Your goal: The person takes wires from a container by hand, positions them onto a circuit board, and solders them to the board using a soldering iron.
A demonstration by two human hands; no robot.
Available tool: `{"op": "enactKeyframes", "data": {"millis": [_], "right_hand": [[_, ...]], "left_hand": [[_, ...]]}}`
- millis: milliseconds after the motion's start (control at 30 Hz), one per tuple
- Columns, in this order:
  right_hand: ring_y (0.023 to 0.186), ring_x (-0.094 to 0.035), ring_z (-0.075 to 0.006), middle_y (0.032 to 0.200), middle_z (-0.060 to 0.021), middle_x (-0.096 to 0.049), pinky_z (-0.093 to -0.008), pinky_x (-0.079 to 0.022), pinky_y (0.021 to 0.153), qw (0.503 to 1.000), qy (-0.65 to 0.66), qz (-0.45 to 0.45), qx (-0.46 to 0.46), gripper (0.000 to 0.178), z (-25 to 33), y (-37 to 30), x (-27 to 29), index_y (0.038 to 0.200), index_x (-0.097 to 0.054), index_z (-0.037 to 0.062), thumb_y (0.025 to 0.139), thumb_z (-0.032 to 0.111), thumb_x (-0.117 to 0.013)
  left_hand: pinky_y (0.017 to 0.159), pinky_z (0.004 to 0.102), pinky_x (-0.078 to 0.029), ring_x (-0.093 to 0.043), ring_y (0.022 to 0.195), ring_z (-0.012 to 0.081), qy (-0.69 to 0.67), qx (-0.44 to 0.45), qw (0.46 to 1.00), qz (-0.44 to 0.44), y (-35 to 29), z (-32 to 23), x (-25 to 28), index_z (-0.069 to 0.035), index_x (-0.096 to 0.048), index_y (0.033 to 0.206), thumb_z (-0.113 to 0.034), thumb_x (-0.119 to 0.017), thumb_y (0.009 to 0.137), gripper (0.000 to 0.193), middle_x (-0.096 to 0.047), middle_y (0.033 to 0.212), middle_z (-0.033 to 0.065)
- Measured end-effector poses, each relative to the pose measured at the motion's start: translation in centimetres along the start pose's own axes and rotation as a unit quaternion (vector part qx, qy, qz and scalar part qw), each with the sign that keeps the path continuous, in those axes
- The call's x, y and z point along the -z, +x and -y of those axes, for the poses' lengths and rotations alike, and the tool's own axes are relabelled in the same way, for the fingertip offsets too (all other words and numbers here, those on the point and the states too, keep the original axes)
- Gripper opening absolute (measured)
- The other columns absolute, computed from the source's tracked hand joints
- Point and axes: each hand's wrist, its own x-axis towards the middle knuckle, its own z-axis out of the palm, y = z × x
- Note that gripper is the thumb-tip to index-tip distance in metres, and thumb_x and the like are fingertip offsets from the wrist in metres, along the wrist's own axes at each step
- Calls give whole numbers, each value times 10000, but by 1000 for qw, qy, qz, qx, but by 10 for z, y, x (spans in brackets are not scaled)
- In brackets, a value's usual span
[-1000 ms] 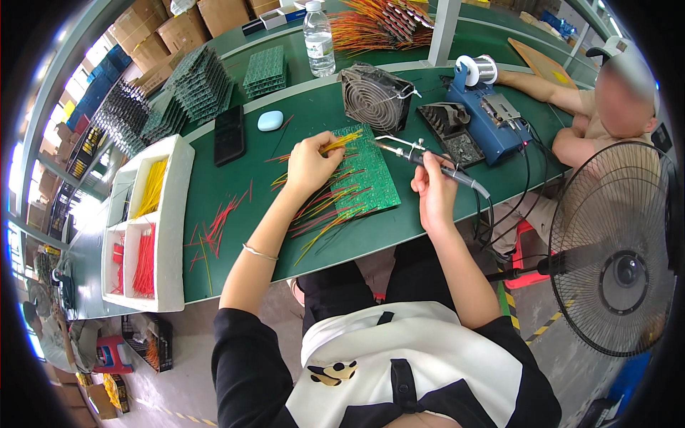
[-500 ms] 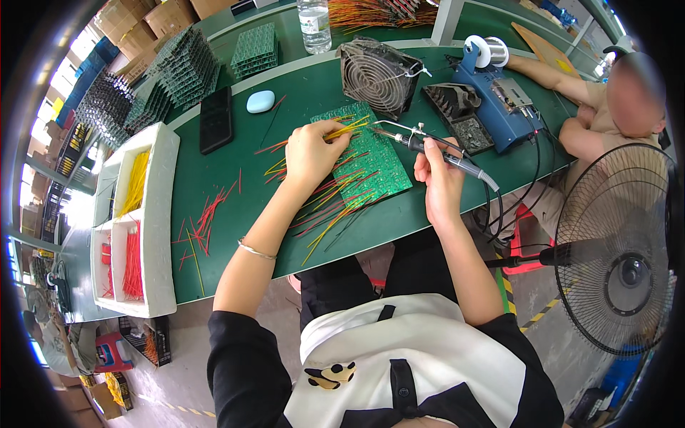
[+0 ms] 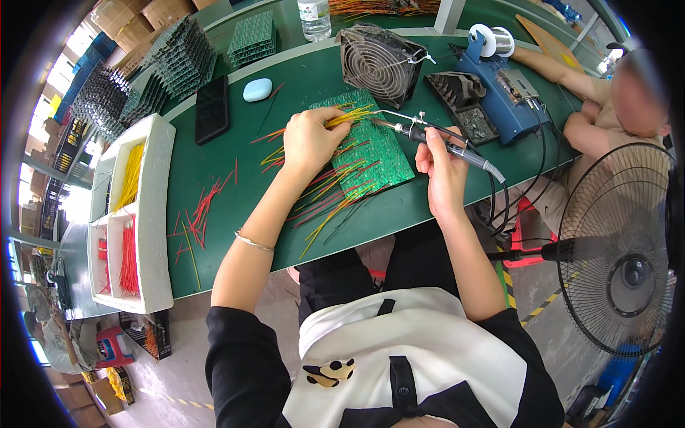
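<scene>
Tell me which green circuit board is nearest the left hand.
The single flat board with red and yellow wires over its left part, just right of the left hand; the other boards sit in stacks farther back.

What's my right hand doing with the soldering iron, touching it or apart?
Touching. The head view shows the right hand gripping the soldering iron, with the thumb lying over its handle.

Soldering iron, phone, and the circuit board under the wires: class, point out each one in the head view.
Soldering iron (image 3: pixel 416 133): head view, dark front part of its handle.
Circuit board (image 3: pixel 386 158): head view, bare green surface.
Phone (image 3: pixel 212 110): head view, middle of its dark face.
</scene>
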Motion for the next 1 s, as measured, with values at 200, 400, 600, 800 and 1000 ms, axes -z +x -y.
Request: {"op": "enactKeyframes", "data": {"millis": [200, 400, 600, 800, 1000], "right_hand": [[476, -417, -40, 599, -28, -510, -160, -329, 439, 1000, -4, 0, 0, 131, 0, -1, -3, 841, -486, 53, 867, 168, -545], [480, -419, -40, 598, -28, -507, -162, -328, 442, 1000, -15, -2, 0, 135, 0, -1, -3, 840, -485, 54, 868, 171, -547], [479, -419, -42, 599, -31, -510, -166, -329, 445, 999, -26, 16, 20, 131, -1, -2, -3, 834, -480, 54, 871, 164, -543], [485, -432, -46, 598, -36, -514, -164, -340, 452, 999, -28, 13, 14, 118, 0, -2, -4, 838, -477, 45, 871, 144, -533], [503, -426, -59, 602, -35, -508, -187, -345, 480, 999, -38, 14, 6, 119, 2, -3, -4, 820, -463, 68, 880, 162, -506]], "left_hand": [[569, 278, -473, -610, 559, 225, -5, -2, 1000, 3, 0, 1, 0, -36, -677, 827, -193, -677, 687, 211, -634, 679, 142], [563, 284, -473, -606, 555, 235, -2, -4, 1000, -4, 1, 0, 1, -38, -679, 813, -200, -680, 682, 209, -631, 670, 143], [582, 336, -494, -613, 607, 258, 18, -7, 1000, 3, 0, 0, 1, -97, -686, 790, -217, -656, 672, 171, -638, 659, 91], [572, 340, -495, -612, 600, 258, 28, -1, 1000, 2, 0, -3, 2, -100, -685, 783, -218, -656, 671, 166, -636, 653, 88], [565, 339, -496, -610, 590, 255, 33, -7, 999, -1, 0, -2, 2, -104, -685, 780, -221, -656, 671, 163, -634, 647, 86]]}}
